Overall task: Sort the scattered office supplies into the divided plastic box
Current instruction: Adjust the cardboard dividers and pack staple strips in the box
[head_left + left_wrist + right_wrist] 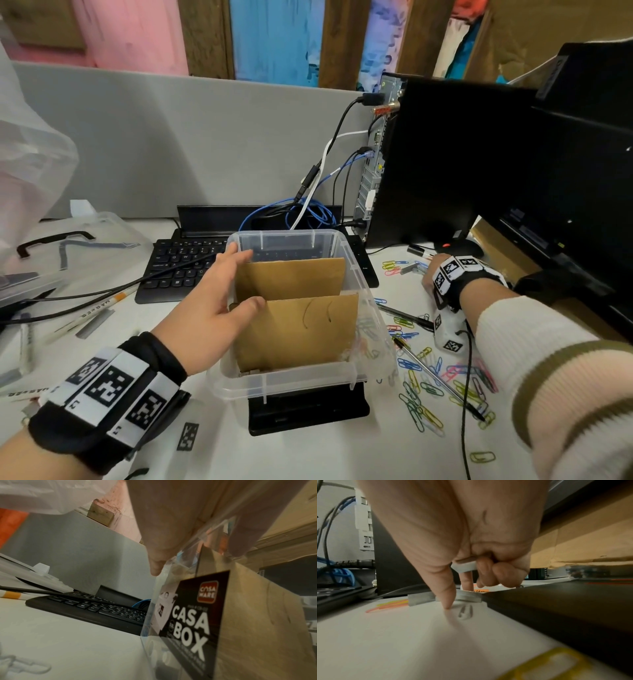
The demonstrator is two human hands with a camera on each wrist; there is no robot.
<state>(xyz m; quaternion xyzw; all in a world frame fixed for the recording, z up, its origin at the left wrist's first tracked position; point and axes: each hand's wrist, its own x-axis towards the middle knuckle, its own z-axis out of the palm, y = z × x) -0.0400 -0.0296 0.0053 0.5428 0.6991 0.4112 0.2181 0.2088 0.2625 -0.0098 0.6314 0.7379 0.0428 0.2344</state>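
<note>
The clear plastic box (291, 380) stands mid-desk with two cardboard dividers (301, 329); coloured paper clips (368, 330) show through its right wall. My left hand (219, 298) holds its left wall (173, 586), thumb inside on the near divider, fingers outside along the rim. My right hand (433, 272) is down on the desk at the far right. Its curled fingers hold a grey staple strip (465, 566) against the palm, while thumb (447, 601) and a finger touch another staple strip (421, 599) on the desk. Loose paper clips (421, 387) and pens (435, 377) lie right of the box.
A black keyboard (178, 270) lies behind the box, with cables and a computer tower (428, 164) beyond. More staple strips (94, 322) and markers (102, 305) lie left, beside the clear lid (68, 240). A dark slab (556, 608) borders my right hand.
</note>
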